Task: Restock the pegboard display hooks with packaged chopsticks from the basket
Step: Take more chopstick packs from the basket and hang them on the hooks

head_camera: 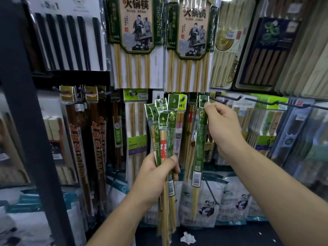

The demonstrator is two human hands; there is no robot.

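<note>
My left hand [156, 172] grips a bundle of several green-labelled chopstick packs [162, 128], held upright in front of the display. My right hand [219, 126] pinches the header of a single green chopstick pack [199, 139], which hangs straight down. Its header hole sits at the tip of a black display hook [223, 100] that juts out from the pegboard. I cannot tell whether the pack is threaded on the hook. The basket is out of view.
Large hot-pot chopstick packs [134, 41] hang above. Dark red packs [79, 139] hang on the left beside a black shelf post [26, 112]. A long bare hook [276, 102] sticks out on the right. Panda-printed bags [207, 201] stand below, and a crumpled wrapper [188, 237] lies on the floor.
</note>
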